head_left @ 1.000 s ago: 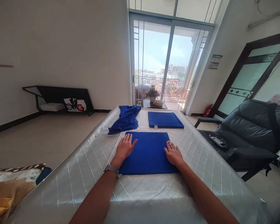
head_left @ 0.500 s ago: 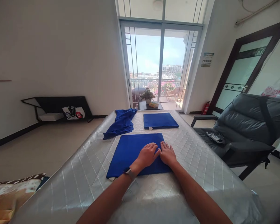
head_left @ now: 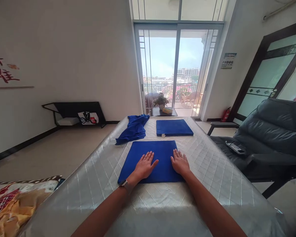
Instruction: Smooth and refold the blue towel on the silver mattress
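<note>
A folded blue cloth lies flat in front of me on a silver quilted cover. My left hand rests palm down on its left-middle part, fingers stretched out and thumb apart. At the cloth's right edge, my right hand also lies flat with fingers extended. Neither hand grips anything. Beyond sits a second folded blue cloth with a small white tag at its near edge. To its left is a crumpled blue cloth.
The silver quilted cover drapes over a bed-like surface. A dark armchair holding a white device stands on the right. Patterned bedding is at lower left. A small table with a potted plant stands beyond the far edge.
My left hand has slid left across the cloth, away from my right hand, and its fingers have straightened. The right hand stays at the right edge. The view has turned slightly left.
</note>
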Demonstrator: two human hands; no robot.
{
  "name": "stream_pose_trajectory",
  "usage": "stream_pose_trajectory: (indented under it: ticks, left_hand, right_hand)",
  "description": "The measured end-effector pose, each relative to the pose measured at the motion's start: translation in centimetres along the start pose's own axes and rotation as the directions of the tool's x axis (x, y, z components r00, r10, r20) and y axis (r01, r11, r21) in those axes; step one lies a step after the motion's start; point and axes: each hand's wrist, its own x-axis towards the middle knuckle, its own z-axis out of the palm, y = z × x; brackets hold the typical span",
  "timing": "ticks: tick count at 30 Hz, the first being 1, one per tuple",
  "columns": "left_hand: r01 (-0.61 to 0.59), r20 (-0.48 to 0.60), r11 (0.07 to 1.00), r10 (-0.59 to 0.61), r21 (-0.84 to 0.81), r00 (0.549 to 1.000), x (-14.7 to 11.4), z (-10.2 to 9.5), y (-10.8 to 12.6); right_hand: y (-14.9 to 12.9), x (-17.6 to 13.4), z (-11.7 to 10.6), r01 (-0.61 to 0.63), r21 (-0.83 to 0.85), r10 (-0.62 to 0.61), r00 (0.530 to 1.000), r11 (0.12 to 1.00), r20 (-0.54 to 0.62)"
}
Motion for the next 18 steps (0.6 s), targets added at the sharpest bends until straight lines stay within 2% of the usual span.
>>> stream_pose_trajectory:
  ticks: [4,7,10,14,18]
  left_hand:
    - [0.158,-0.006,0.985,-0.158,0.07,0.987,-2.6,-0.3,-6.1]
    - [0.207,-0.049,0.975,-0.204,0.081,0.978,-3.9,0.0,-8.6]
    - [0.213,-0.092,0.975,-0.207,0.064,0.974,-4.3,0.4,-8.9]
    - [0.209,-0.115,0.977,-0.203,0.051,0.973,-4.2,0.4,-8.4]
    - [0.207,-0.122,0.978,-0.201,0.039,0.972,-4.2,0.3,-8.4]
  right_hand:
    - [0.1,0.2,0.1,-0.009,-0.008,0.009,1.0,1.0,0.009]
    - [0.1,0.2,0.1,-0.02,-0.019,0.02,0.999,1.0,0.026]
    - [0.0,0.1,0.0,-0.02,-0.028,0.021,0.999,0.999,0.025]
    - [-0.3,-0.5,-0.6,0.003,-0.047,-0.006,0.998,0.999,-0.057]
    - [-0.8,-2.2,-1.5,0.03,-0.099,-0.039,0.995,0.995,-0.091]
